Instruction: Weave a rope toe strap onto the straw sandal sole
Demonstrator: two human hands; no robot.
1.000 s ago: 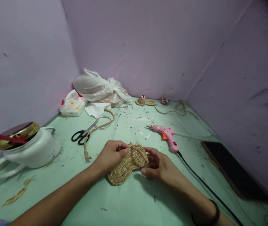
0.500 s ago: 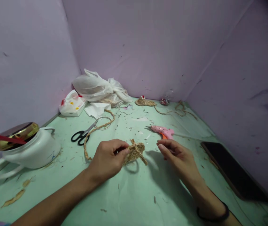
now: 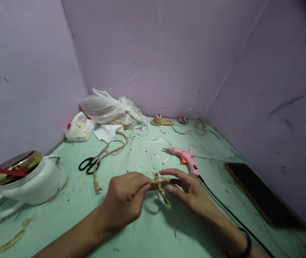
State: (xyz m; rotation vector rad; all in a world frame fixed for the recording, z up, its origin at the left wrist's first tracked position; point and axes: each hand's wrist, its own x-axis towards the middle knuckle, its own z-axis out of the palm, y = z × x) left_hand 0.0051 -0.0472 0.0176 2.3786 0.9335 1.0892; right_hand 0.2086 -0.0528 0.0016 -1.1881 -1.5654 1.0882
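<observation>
A small braided straw piece [image 3: 156,184], with a short strand crossing it, is held above the green table. Its left end is pinched between the thumb and bent fingers of my left hand [image 3: 127,195]. My right hand [image 3: 189,190] has its thumb and fingers around the right end, and the index finger reaches past the crossing strand. Part of the piece is hidden by my fingers. Beyond my right hand lies a pink glue gun [image 3: 182,154] with an orange trigger. Black-handled scissors [image 3: 92,163] and a braided rope [image 3: 110,154] lie beyond my left hand.
A white pot [image 3: 37,182] with a gold lid stands at the left. A dark phone [image 3: 260,193] lies at the right; the glue gun's cable [image 3: 222,206] runs beside my right arm. Plastic bag [image 3: 107,107], tissue pack [image 3: 80,129] and straw hat [image 3: 160,121] sit at the back.
My right hand has moved left from beside the straw piece to its right end. The piece has tilted flatter in my left hand. The view has shifted slightly.
</observation>
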